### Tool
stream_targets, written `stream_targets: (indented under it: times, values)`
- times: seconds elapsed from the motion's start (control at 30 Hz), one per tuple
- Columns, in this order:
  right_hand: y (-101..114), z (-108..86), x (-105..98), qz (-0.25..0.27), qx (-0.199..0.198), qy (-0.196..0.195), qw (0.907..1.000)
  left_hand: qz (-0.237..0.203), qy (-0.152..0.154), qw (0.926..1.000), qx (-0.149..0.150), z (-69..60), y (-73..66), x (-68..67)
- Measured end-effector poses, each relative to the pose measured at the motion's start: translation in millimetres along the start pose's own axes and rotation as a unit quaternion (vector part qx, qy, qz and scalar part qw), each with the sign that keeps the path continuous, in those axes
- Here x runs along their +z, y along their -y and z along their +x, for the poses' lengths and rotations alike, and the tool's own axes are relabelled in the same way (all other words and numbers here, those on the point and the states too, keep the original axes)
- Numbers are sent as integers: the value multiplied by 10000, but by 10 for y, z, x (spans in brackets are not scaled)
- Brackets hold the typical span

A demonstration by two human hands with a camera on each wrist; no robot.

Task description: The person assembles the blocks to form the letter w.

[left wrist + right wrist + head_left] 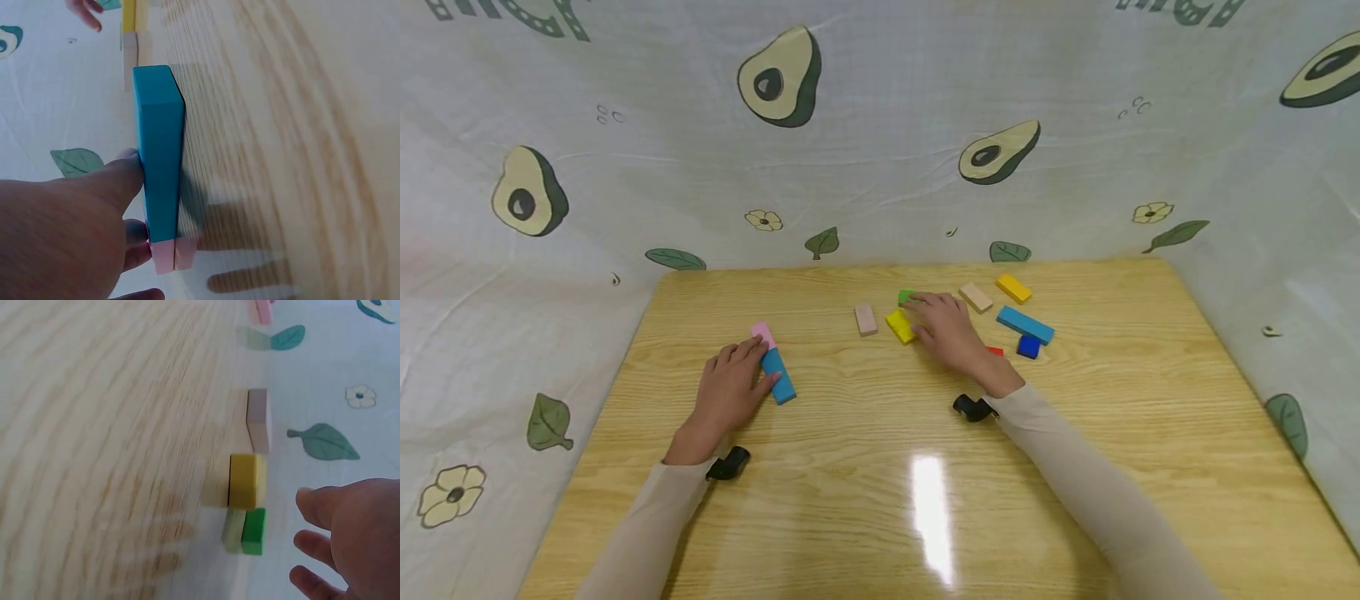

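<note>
"Head view: what is the left hand [724, 392] doing on the wooden tabletop [850, 517]?"

"Resting, fairly relaxed, over two blocks laid end to end: fingertips on the pink block [763, 334], thumb on the sky-blue block [779, 377]"

"Why spread across both?"

"Probably to steady the pair; one touch on each would keep the row straight. The left wrist view shows them in line, pink at the far end, though the outermost finger seems clear of the wood"

"And the right hand [951, 337]?"

"Loosely spread, gripping nothing that shows. The right wrist view has a gap between its thumb and the yellow block [899, 327], with the green block [906, 297] just beyond; whether those two touch, one cannot tell. The hand seems placed above them so thumb and fingers can straddle a block"

"What else lies about?"

"A pale beige block [866, 320] between the hands, nearer the right. Past the right hand, a tan block [976, 297], an orange-yellow block [1013, 288], a long blue block [1025, 324] and a dark blue block [1028, 347] beside it. The forearm partly hides a red block [995, 351]"
</note>
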State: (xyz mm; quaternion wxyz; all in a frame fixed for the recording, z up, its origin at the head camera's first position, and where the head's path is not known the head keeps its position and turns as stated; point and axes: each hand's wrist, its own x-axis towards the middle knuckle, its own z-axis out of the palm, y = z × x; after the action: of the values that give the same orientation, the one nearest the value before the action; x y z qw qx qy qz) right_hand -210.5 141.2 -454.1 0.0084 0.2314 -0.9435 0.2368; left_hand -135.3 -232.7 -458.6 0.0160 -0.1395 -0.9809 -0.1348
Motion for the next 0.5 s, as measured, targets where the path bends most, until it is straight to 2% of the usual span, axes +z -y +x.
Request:
stream_targets:
  times: [0.27,0.5]
  values:
    - [-157,53,-24,-33,328,10,9995,40,35,10000,-32,2,-6,11]
    - [-239,132,-12,-46,385,6,9992,70,102,9999,-81,11,-5,15]
